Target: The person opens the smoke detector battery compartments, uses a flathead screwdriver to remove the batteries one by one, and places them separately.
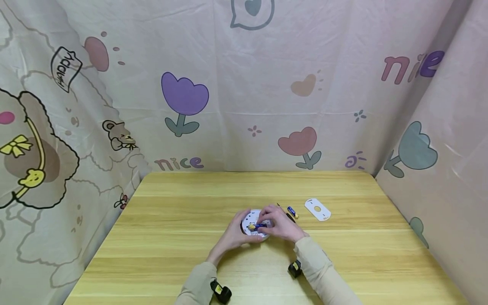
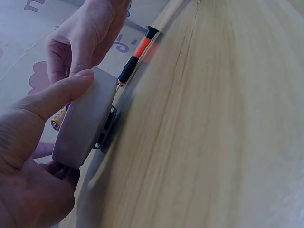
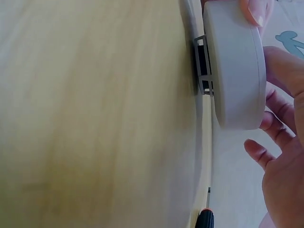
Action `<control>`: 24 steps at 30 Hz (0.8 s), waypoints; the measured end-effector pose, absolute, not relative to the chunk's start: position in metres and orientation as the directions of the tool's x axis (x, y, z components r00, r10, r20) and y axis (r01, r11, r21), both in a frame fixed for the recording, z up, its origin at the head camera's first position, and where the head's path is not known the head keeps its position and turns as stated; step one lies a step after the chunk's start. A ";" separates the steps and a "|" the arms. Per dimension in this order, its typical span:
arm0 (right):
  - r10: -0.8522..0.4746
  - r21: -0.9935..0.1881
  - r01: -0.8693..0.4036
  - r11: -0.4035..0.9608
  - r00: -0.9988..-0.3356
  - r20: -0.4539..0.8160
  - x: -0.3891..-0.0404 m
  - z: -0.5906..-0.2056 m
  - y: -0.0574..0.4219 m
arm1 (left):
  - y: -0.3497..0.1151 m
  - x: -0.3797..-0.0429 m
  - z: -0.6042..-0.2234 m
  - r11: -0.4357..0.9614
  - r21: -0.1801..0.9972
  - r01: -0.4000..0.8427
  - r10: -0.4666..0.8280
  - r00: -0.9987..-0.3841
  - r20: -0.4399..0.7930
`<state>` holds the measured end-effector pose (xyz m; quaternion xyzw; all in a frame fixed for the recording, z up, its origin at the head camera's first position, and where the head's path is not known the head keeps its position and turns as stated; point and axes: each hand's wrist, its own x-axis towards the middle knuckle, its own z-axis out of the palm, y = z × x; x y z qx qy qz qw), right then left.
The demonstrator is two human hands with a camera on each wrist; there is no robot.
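My left hand [image 1: 233, 234] grips a round white device, which looks like a smoke detector [image 1: 250, 217], by its rim, thumb on the near side. Its underside faces up and shows small dark marks. With fingers and thumb, my right hand [image 1: 281, 224] pinches a blue-and-yellow battery [image 1: 261, 226] over the device's face. From the left wrist view, only the battery's yellow end [image 2: 58, 119] shows past the white casing [image 2: 88, 121]. In the right wrist view the casing [image 3: 237, 66] stands between the hands, a dark slotted clip [image 3: 203, 66] on its side.
Beyond the right hand, a second blue battery [image 1: 292, 212] lies on the wooden table [image 1: 183, 203]. A screwdriver with an orange-and-black handle [image 2: 141, 49] lies beside it. Further right is a white oblong plate [image 1: 317, 209] with a round hole. Printed cloth hangs behind the table.
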<state>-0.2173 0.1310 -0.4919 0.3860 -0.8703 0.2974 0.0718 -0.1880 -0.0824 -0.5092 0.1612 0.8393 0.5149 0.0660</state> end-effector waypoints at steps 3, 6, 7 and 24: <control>-0.633 -0.448 -0.727 0.520 -0.681 0.369 -0.217 -0.493 0.131 | -0.083 -0.188 -0.509 0.410 0.889 0.205 0.338 -0.939 0.060; -0.633 -0.431 -0.731 0.530 -0.678 0.372 -0.216 -0.492 0.130 | -0.083 -0.188 -0.508 0.406 0.890 0.207 0.336 -0.940 0.066; -0.632 -0.427 -0.730 0.534 -0.680 0.372 -0.215 -0.492 0.130 | -0.082 -0.188 -0.508 0.407 0.889 0.210 0.336 -0.940 0.068; -0.568 -0.539 -0.674 0.505 -0.730 0.380 -0.214 -0.493 0.133 | -0.081 -0.188 -0.508 0.432 0.876 0.213 0.333 -0.941 0.064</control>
